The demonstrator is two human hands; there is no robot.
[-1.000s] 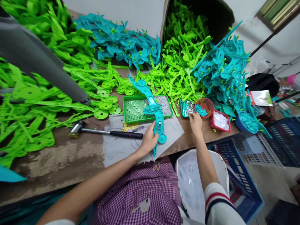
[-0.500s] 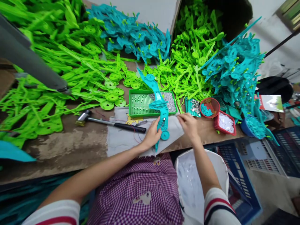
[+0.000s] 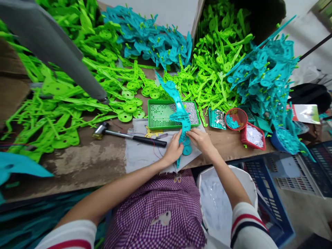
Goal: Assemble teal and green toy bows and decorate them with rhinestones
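A long blue plastic part (image 3: 179,109) lies across the green tray (image 3: 166,127) and the grey cloth (image 3: 137,152), its lower end towards me. My left hand (image 3: 174,150) grips its lower section from the left side. From the right, my right hand (image 3: 201,139) has its fingertips pinched together at the same section, near a small dark spot on the part. Whatever the right fingertips hold is too small to make out. The tray holds small silvery pieces on its right side.
A hammer (image 3: 129,136) lies left of my hands beside thin wires. Green parts (image 3: 103,79) and blue parts (image 3: 153,41) are heaped behind. Small containers, including a red basket (image 3: 252,136), stand at the right. A grey bar (image 3: 62,52) slants in at upper left.
My right hand has moved left from the cloth's right edge onto the blue part, closing in beside my left hand. The whole view has shifted slightly, with the grey bar reaching further in.
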